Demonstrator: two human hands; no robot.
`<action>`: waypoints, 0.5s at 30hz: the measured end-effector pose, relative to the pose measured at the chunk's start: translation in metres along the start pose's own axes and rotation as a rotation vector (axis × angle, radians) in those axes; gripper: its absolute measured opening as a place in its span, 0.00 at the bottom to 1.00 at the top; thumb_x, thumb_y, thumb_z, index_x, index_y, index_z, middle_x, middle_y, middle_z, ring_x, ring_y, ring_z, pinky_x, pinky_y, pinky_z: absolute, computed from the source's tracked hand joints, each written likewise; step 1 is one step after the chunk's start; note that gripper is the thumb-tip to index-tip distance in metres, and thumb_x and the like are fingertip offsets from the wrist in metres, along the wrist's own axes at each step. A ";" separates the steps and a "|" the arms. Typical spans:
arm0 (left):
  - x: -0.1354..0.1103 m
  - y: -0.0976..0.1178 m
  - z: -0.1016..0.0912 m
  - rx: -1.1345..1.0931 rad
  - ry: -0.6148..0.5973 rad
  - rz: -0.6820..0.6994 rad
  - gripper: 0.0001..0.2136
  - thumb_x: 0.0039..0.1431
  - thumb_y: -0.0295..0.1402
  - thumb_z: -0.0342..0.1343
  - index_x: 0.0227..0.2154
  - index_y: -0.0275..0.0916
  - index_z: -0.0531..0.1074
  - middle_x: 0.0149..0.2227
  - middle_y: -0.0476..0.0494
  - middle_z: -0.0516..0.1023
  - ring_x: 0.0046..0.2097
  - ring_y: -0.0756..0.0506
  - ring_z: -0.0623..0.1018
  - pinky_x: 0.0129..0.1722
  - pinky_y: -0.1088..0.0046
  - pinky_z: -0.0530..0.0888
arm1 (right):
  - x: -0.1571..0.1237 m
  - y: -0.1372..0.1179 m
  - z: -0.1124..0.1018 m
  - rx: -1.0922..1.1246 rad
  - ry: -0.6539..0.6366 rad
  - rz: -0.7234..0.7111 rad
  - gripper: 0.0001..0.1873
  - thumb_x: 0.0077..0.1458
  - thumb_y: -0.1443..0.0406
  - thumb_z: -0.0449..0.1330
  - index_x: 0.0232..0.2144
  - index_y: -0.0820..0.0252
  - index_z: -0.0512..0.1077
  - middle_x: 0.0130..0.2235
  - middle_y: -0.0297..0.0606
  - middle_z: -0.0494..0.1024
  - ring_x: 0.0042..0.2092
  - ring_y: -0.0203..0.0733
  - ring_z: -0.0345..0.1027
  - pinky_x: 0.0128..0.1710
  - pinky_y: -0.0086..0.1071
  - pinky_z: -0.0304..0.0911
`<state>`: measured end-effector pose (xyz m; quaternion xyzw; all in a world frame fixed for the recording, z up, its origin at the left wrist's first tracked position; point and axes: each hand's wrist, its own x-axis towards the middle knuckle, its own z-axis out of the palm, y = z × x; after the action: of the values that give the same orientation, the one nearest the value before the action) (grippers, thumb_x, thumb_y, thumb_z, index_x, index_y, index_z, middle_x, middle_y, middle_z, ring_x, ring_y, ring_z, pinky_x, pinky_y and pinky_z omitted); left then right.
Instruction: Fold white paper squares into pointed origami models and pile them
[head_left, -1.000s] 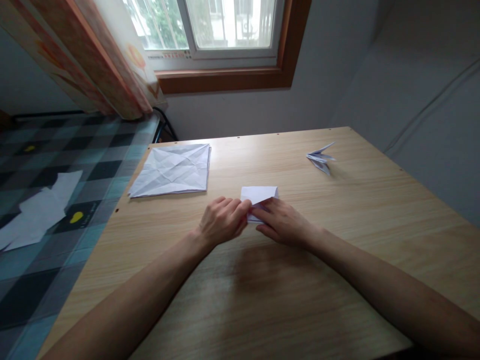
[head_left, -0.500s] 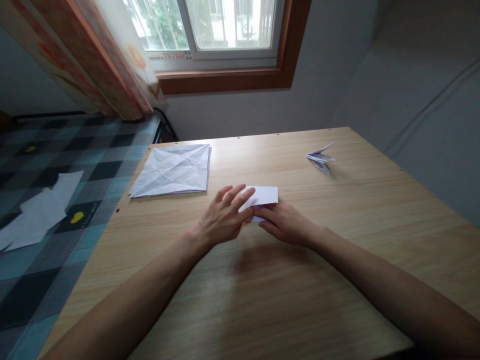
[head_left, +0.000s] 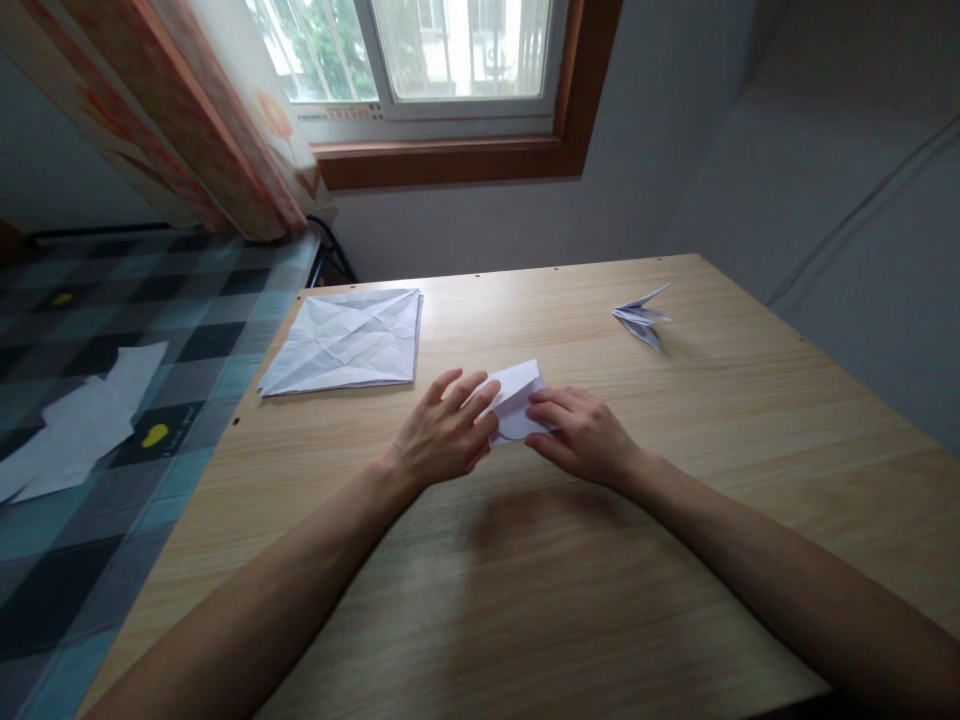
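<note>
Between my two hands is a small folded sheet of white paper (head_left: 516, 388), just above or on the wooden table, with one flap standing up at the back. My left hand (head_left: 450, 428) grips its left side, the thumb hidden and the upper fingers slightly spread. On the right edge, my right hand (head_left: 577, 432) pinches the paper between fingers and thumb. Farther back to the right lies a folded paper piece with pointed tips (head_left: 641, 316).
A stack of creased white paper squares (head_left: 349, 340) lies at the table's back left corner. Left of the table (head_left: 720, 540), loose white paper scraps (head_left: 82, 425) rest on a checked cloth (head_left: 45, 590). A window (head_left: 450, 60) and curtain (head_left: 195, 110) are behind.
My right hand has drawn out from under the flap and now holds the paper's right edge. The flap has tilted, showing more of the inside. My left hand stays nearly in place.
</note>
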<state>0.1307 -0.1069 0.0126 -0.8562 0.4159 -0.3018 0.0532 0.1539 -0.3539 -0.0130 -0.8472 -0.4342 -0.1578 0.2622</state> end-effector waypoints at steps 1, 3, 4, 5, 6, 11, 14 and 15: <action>0.000 0.000 0.000 -0.005 0.013 0.001 0.06 0.60 0.35 0.55 0.36 0.40 0.74 0.53 0.38 0.75 0.56 0.37 0.71 0.58 0.52 0.67 | -0.001 0.001 -0.001 -0.013 0.004 0.023 0.12 0.60 0.59 0.61 0.42 0.62 0.74 0.47 0.51 0.78 0.49 0.55 0.72 0.49 0.50 0.68; 0.000 0.000 0.000 -0.023 0.050 0.000 0.05 0.59 0.34 0.56 0.34 0.40 0.73 0.51 0.39 0.76 0.54 0.38 0.73 0.56 0.54 0.68 | -0.002 0.002 -0.001 -0.014 -0.012 0.045 0.12 0.60 0.59 0.61 0.43 0.61 0.74 0.49 0.52 0.78 0.50 0.55 0.72 0.50 0.51 0.68; 0.000 0.000 0.000 -0.040 0.068 -0.002 0.04 0.59 0.34 0.56 0.33 0.40 0.73 0.50 0.40 0.77 0.53 0.38 0.73 0.56 0.54 0.69 | -0.002 0.003 -0.001 -0.003 -0.024 0.044 0.12 0.60 0.60 0.61 0.43 0.61 0.73 0.49 0.52 0.77 0.51 0.55 0.71 0.51 0.50 0.68; 0.000 0.000 0.000 -0.060 0.084 -0.003 0.04 0.59 0.34 0.56 0.32 0.40 0.73 0.49 0.40 0.77 0.52 0.39 0.74 0.55 0.55 0.69 | -0.003 0.004 -0.001 0.011 -0.036 0.039 0.12 0.60 0.61 0.61 0.43 0.61 0.73 0.50 0.52 0.77 0.52 0.54 0.71 0.52 0.50 0.68; -0.001 0.000 0.000 -0.080 0.099 -0.005 0.04 0.59 0.34 0.56 0.31 0.40 0.73 0.49 0.40 0.77 0.51 0.39 0.74 0.54 0.55 0.70 | -0.003 0.005 -0.001 0.030 -0.047 0.031 0.11 0.60 0.62 0.60 0.43 0.62 0.73 0.51 0.52 0.77 0.53 0.54 0.71 0.53 0.49 0.68; -0.001 0.000 0.001 -0.127 0.126 -0.067 0.02 0.58 0.32 0.56 0.32 0.40 0.72 0.47 0.40 0.77 0.51 0.39 0.74 0.51 0.56 0.71 | -0.003 0.007 0.000 0.149 -0.057 -0.004 0.07 0.60 0.68 0.58 0.41 0.61 0.74 0.48 0.48 0.79 0.53 0.51 0.71 0.53 0.46 0.68; 0.000 0.000 0.001 -0.142 0.151 -0.110 0.03 0.58 0.31 0.56 0.35 0.39 0.72 0.47 0.38 0.76 0.51 0.38 0.74 0.49 0.57 0.72 | -0.002 0.007 0.000 0.184 -0.053 -0.013 0.07 0.60 0.70 0.57 0.40 0.59 0.73 0.47 0.46 0.79 0.52 0.49 0.72 0.52 0.44 0.69; 0.000 0.000 0.001 -0.147 0.157 -0.125 0.03 0.58 0.31 0.56 0.35 0.39 0.71 0.47 0.37 0.76 0.51 0.38 0.74 0.49 0.57 0.72 | -0.001 0.007 0.000 0.191 -0.055 -0.011 0.07 0.60 0.70 0.57 0.40 0.59 0.73 0.47 0.45 0.79 0.52 0.49 0.73 0.52 0.44 0.69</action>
<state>0.1313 -0.1072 0.0116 -0.8559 0.3855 -0.3393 -0.0613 0.1584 -0.3581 -0.0155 -0.8200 -0.4591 -0.0939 0.3287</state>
